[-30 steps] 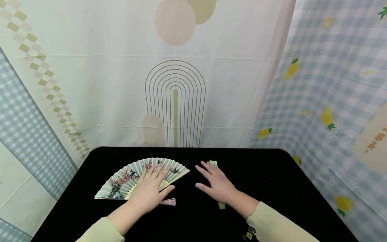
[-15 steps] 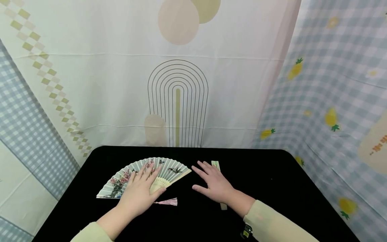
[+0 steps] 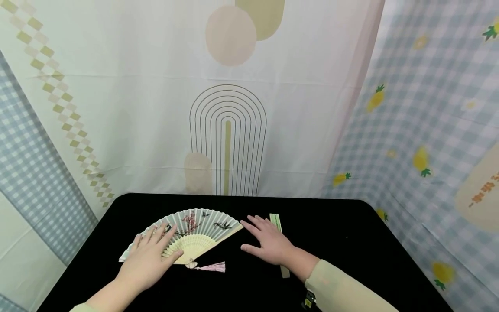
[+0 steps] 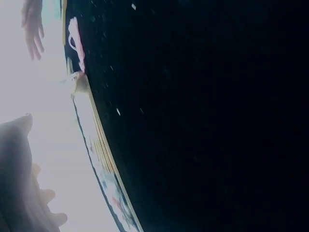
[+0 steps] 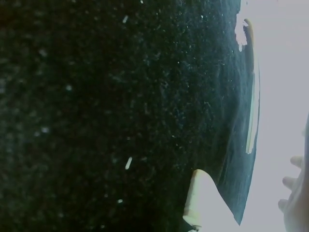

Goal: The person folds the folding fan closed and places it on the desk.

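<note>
White floral folding fan under my left hand; right of it, slim pale-green strip under my right hand. Fingers apart.

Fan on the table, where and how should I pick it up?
Probably pinch the bare ribs next to the pivot, coming from the near side: the fan lies spread open, its ribs narrowing toward you there, with the pink tassel off to the right.

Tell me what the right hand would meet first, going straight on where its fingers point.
Probably the right tip of the fan, though the right hand looks raised and might pass over.
</note>
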A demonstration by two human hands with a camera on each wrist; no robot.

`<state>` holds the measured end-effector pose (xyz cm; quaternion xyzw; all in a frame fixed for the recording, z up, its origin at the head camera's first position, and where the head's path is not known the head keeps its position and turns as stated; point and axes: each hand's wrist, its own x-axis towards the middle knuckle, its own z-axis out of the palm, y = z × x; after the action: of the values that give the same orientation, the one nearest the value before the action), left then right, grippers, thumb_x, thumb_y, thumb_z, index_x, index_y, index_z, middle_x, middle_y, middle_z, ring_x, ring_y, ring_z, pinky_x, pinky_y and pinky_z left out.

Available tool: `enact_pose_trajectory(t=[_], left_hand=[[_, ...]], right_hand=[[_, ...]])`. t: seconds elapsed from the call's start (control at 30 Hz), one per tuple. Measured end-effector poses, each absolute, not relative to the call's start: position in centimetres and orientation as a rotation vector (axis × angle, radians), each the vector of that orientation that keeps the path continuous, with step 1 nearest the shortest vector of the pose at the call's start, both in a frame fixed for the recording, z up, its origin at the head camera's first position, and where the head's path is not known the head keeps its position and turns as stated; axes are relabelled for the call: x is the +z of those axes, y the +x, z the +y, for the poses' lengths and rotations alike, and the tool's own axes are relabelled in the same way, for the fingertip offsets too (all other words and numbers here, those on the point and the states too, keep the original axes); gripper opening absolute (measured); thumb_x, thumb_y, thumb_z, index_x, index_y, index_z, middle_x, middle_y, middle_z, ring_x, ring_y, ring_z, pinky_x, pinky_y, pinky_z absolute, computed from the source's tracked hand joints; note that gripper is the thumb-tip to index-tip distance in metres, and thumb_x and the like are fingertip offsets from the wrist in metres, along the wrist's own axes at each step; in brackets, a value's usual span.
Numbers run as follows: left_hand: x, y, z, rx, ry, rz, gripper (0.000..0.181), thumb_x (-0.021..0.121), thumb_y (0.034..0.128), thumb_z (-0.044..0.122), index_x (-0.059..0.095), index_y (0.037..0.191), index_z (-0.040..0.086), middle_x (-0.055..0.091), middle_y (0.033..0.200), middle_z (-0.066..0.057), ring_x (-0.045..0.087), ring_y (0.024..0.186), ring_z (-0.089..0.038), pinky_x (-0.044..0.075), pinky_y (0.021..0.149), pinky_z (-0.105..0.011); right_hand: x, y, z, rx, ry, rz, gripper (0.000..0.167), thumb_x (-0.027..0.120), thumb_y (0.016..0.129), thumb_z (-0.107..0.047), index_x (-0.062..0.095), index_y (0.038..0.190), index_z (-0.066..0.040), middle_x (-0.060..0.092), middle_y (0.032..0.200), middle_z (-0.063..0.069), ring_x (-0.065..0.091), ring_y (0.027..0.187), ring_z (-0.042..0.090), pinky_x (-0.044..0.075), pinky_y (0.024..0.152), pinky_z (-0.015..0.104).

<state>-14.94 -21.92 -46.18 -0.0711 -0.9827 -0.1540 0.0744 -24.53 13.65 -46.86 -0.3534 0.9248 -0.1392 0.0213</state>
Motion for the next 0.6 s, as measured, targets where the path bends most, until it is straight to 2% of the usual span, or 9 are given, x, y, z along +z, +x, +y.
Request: enact_pose_trajectory(t=[0.37,0.5,0.6], left_hand=[[-46.1,-15.0,-25.7,-0.467,-0.16,-3.003,0.084,0.048,0.0927,0.07,0.032,0.157,0.018,0.025,0.16,-0.021,0.02,0.141,-0.053,0.011,0.108,-0.075],[-46.2,-15.2,-26.6,-0.501,-0.155,-3.041,0.085,0.048,0.0917,0.071,0.03,0.158,0.021,0.025,0.159,-0.022,0.02,0.14,-0.054,0.011,0.107,-0.075],[-46.3,-15.3,-27.3,-0.514,-0.172,-3.071,0.086,0.047,0.0916,0.072,0.031,0.157,0.018,0.026,0.159,-0.023,0.021,0.14,-0.054,0.011,0.106,-0.076]], right_hand=[[-47.4,-25.6,12.4,-0.347,-1.074,2.877,0.077,0.032,0.095,-0.074,0.029,0.158,-0.028,0.029,0.16,0.003,0.024,0.148,0.03,0.02,0.119,0.053],[-47.5,-26.4,11.9,-0.315,-1.037,2.861,0.079,0.029,0.094,-0.076,0.029,0.157,-0.029,0.029,0.161,0.003,0.024,0.148,0.027,0.02,0.12,0.051],[-47.5,-27.0,11.6,-0.322,-1.002,2.816,0.08,0.028,0.093,-0.077,0.028,0.158,-0.03,0.027,0.161,0.003,0.024,0.148,0.026,0.019,0.12,0.05]])
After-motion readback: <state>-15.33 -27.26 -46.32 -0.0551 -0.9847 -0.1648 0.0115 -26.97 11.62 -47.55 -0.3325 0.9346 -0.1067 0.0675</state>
